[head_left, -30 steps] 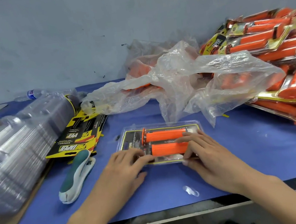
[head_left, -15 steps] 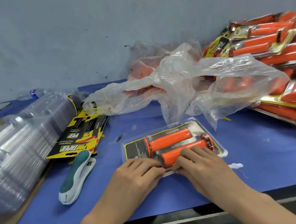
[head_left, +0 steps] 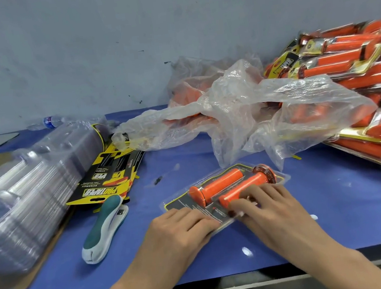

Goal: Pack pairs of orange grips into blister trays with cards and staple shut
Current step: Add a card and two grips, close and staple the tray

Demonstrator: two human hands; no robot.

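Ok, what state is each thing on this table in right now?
Blister pack: holds two grips, lying flat.
Left hand: fingers flat, pressing the pack.
Right hand: fingers flat, pressing the pack.
Stapler: lying loose, untouched.
Plastic bag: open, crumpled.
Water bottle: on its side.

Clear plastic blister tray (head_left: 182,202) holding two orange rubber grips (head_left: 221,185) lies centre-front on blue table (head_left: 338,209). Left hand (head_left: 178,228), right hand (head_left: 266,209) rest on tray's near edge. Teal-and-white stapler (head_left: 104,231) left of tray; yellow-black printed cards (head_left: 107,179) behind stapler; stack of clear empty trays (head_left: 22,198) far left. Crumpled clear plastic bag (head_left: 253,111) behind tray; pile of packed blister packs (head_left: 357,74) right.
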